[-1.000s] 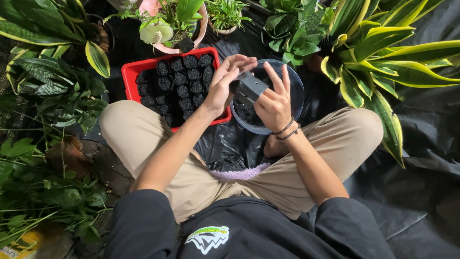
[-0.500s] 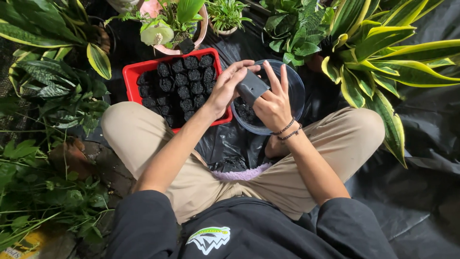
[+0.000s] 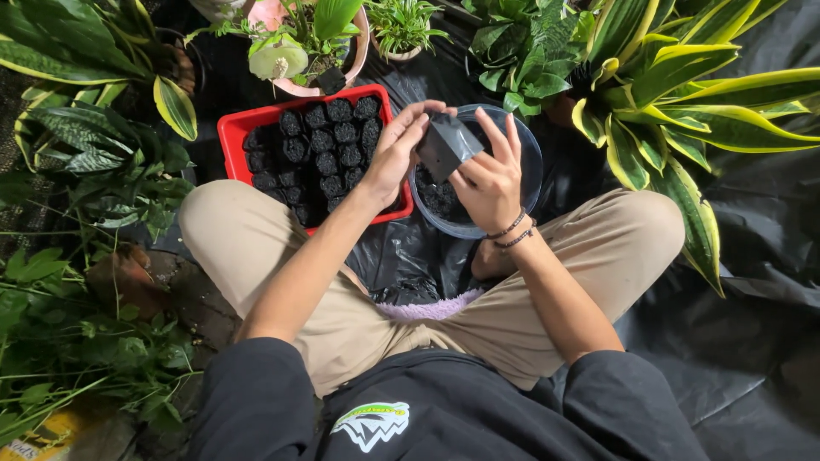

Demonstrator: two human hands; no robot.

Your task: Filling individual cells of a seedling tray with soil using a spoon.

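Head view. Left hand [image 3: 395, 152]: fingers closed on the left edge of a small black bag [image 3: 446, 145]. Right hand [image 3: 489, 177]: fingers clasped around the bag's right side. Bag: held tilted above the grey bowl [image 3: 528, 154] of dark soil, just right of the red tray [image 3: 235, 128] packed with filled black bags. Change from half a second ago: bag mouth turned slightly toward the left hand; both hands stay in place. Person sits cross-legged on black sheeting [image 3: 752, 341] among potted plants [image 3: 683, 77].
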